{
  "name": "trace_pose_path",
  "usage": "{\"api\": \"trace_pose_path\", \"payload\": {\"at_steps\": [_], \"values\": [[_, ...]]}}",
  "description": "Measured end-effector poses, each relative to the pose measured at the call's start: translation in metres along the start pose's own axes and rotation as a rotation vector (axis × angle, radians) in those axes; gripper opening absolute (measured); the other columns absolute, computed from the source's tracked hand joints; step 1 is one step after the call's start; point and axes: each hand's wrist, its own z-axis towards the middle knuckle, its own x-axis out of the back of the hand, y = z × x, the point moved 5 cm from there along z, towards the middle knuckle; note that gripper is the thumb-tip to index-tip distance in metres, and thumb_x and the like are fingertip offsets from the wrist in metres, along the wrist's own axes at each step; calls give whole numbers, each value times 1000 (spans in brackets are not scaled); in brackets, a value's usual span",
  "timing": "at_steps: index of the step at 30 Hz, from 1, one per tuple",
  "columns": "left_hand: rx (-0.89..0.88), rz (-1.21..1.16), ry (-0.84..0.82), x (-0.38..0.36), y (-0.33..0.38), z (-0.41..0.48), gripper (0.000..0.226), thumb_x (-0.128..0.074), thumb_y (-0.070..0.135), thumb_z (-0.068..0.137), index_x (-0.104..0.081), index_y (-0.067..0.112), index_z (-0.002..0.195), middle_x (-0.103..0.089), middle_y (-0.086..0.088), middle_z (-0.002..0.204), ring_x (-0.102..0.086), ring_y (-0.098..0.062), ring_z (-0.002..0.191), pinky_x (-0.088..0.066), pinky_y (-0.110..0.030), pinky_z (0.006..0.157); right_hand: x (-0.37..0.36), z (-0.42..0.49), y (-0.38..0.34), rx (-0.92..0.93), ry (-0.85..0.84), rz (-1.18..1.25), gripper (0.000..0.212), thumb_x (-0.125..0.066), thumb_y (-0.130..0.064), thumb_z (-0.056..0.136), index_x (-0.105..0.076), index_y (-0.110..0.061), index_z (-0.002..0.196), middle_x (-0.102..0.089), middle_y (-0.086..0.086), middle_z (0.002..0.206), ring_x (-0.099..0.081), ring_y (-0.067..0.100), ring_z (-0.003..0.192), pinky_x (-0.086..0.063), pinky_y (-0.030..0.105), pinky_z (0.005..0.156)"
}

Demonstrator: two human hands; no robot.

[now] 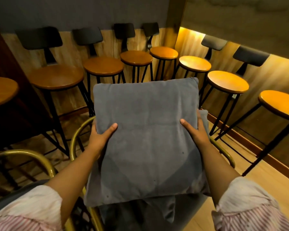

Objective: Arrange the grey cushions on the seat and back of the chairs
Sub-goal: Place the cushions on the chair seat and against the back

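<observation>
Above the brass-coloured round metal chair frame (77,132), we are gripping the square grey velvet cushion (145,139) at its left edge with our left hand (101,137), our right hand (194,130) clasping its right edge.

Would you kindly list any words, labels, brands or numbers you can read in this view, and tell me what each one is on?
None: no readable text shows on the grey cushion held by the left hand and right hand, on the stools, or on the wall.
</observation>
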Motion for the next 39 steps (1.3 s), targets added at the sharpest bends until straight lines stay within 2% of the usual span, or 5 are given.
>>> {"api": "trace_pose_path", "payload": {"at_steps": [5,18,25,33,39], "values": [[-125,-7,15,31,62,-26,79,-74,22,77,-32,25,145,-49,6,126,-52,-16,112,-44,-29,84,-3,-28,-48,60,17,98,88,-70,-39,82,-16,-38,152,-34,-3,155,-42,24,136,-39,33,95],[-263,20,211,264,146,-191,82,-75,27,77,-29,26,146,-44,-3,145,-48,-22,123,-43,-35,93,-134,-218,-152,244,-171,181,111,-75,-65,55,-25,-38,149,-43,-2,150,-47,21,132,-40,43,109],[-221,156,381,416,146,-288,96,-78,44,68,-26,31,147,-40,0,149,-44,-23,130,-41,-42,105,-250,-323,-156,214,-374,262,95,-76,-53,67,-28,-39,148,-44,-3,147,-49,22,127,-42,46,107],[-145,262,547,534,125,-335,123,-85,22,65,3,24,153,-23,-3,158,-32,-25,141,-32,-41,110,-359,-370,-155,29,-536,280,146,-77,-78,29,-18,-27,153,-46,3,148,-51,28,128,-45,47,105],[-22,302,503,582,110,-305,118,-90,11,54,-20,24,148,-37,0,150,-37,-23,138,-36,-43,112,-426,-353,-161,-43,-592,296,116,-85,-65,31,-56,-15,132,-64,1,128,-60,21,117,-50,36,94]]}}
